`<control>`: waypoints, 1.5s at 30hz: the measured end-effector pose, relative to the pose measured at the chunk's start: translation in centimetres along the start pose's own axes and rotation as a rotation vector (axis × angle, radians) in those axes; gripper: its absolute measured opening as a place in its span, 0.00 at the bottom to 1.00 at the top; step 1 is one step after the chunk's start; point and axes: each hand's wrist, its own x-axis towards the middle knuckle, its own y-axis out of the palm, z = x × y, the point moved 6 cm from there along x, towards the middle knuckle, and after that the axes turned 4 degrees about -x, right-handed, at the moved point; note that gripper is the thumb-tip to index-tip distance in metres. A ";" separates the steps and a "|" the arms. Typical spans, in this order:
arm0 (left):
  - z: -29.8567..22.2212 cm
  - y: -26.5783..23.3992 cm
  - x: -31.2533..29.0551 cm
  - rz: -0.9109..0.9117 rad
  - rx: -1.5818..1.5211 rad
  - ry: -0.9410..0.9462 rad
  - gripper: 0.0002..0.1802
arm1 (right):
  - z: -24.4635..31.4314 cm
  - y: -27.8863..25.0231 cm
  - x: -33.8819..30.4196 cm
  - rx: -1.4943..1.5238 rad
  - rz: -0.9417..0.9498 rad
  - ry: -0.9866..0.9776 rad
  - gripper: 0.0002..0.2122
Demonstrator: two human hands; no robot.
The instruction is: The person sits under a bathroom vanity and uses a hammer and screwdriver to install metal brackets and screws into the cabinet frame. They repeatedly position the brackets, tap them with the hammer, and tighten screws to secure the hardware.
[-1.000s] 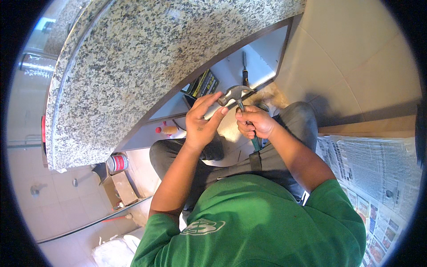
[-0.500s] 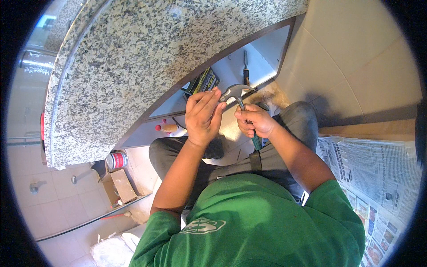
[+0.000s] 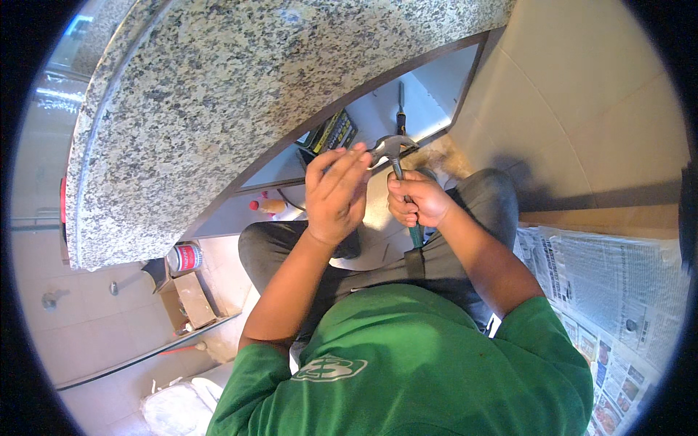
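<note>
My right hand [image 3: 419,200] is wrapped round the green handle of a claw hammer [image 3: 393,147], just below the metal head. The handle's lower end points back toward my lap. Close to the hammer's striking face is my left hand [image 3: 336,192], its fingers stretched out and slightly apart. Those fingertips seem to touch the metal, though the thumb and palm side are hidden. Behind the hammer, on the cabinet's shelf, lies a screwdriver-like tool [image 3: 400,116] with a dark handle. A black and yellow box [image 3: 334,134] stands beyond my left fingertips.
A speckled granite countertop [image 3: 189,109] overhangs the open cabinet [image 3: 429,91]. At left are a red-capped bottle [image 3: 270,206], a can with a red label [image 3: 185,257] and a cardboard box [image 3: 193,299]. Newspaper [image 3: 611,283] covers a surface at right, beside a tiled wall [image 3: 582,109].
The hammer head has turned slightly in my right hand. My left thumb, seen before, is now hidden behind the fingers. The whole view has shifted a little.
</note>
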 end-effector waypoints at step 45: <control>0.8 2.9 -3.4 -0.209 -1.039 -1.028 0.08 | 1.9 -1.0 -1.3 -0.445 -0.287 -0.228 0.09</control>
